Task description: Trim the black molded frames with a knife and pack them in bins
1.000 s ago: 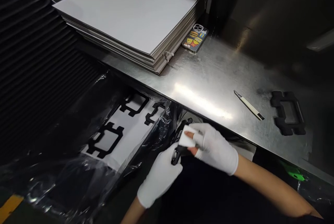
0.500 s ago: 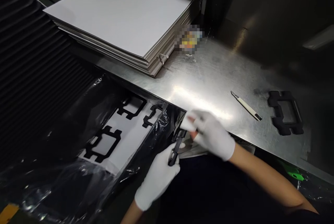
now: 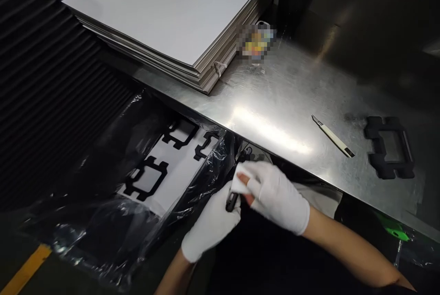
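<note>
My left hand [image 3: 212, 221], in a white glove, grips a black part [image 3: 232, 202] that I see nearly edge-on; most of it is hidden by my hands. With bare fingertips showing through its white glove, my right hand [image 3: 277, 196] pinches a folded white cloth [image 3: 239, 179] against the part's upper end. To the left, black cut-out frames [image 3: 161, 178] lie on a white sheet [image 3: 175, 171] inside a clear plastic bag [image 3: 129, 240]. A similar black frame [image 3: 374, 148] rests on the metal table at the right.
A craft knife [image 3: 333, 137] with its blade out lies on the metal table [image 3: 292, 98]. At the back stands a tall stack of white sheets [image 3: 161, 15], beside a blurred-out colourful item [image 3: 257, 42]. A green object [image 3: 397, 233] is below the table edge, right.
My right hand has moved down along the black part with the cloth, covering more of it. The view has shifted slightly. My left hand keeps its grip.
</note>
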`<state>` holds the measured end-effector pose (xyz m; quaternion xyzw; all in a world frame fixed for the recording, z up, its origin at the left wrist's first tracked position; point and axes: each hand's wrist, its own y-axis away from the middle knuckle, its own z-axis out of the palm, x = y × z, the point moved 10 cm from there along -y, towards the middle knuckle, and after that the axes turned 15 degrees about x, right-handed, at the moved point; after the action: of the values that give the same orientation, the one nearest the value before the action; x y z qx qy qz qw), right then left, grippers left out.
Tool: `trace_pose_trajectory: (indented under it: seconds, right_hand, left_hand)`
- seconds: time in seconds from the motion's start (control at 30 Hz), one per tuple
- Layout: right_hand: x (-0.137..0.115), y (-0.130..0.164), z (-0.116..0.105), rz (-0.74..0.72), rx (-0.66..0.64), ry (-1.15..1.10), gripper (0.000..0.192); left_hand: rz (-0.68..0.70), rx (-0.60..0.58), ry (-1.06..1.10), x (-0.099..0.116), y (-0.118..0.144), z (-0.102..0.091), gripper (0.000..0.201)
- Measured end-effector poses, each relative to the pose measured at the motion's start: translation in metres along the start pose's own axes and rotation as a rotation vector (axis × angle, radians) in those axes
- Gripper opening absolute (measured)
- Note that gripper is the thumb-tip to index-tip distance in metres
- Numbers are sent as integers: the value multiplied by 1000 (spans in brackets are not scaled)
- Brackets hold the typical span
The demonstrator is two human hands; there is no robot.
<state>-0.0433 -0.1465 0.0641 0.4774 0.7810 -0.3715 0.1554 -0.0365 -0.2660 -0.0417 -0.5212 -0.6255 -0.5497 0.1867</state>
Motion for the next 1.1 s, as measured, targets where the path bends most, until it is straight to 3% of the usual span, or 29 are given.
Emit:
trace_pose_trajectory:
  seconds: [0.1, 0.2, 0.27, 0.37, 0.53, 0.63, 0.77, 0.9, 1.03, 1.1]
  right_hand:
    - [7, -4, -9, 32, 59, 43, 47]
    - [-3, 1, 3, 5, -27, -141, 39]
    - [-3, 3, 10, -11, -69, -107, 35]
    - [8, 0, 7, 45, -24, 18, 39]
    - [1, 3, 19, -12, -122, -111, 39]
    - [11, 2, 16, 48, -28, 22, 43]
    - [-2, 5, 24, -70, -85, -110, 42]
    - [7, 0, 15, 1, 34, 2, 49]
    - [-15, 1, 31, -105, -91, -197, 51]
    - [-6, -3, 20, -75, -45, -104, 55]
  left_hand:
    - [13, 49, -25, -5, -1, -4, 20]
    - [67, 44, 87, -2, -1, -3, 23]
    - [45, 54, 47, -5, -1, -3, 20]
    - [4, 98, -62, -9, -2, -8, 18]
    - [57, 59, -7, -5, -3, -5, 19]
    - [13, 105, -101, -16, -5, -8, 20]
    - [77, 77, 14, -11, -3, -4, 19]
    - [36, 127, -57, -18, -3, -8, 16]
    - [42, 88, 27, -18, 1, -9, 18]
    - [-15, 23, -12, -22, 8, -17, 15]
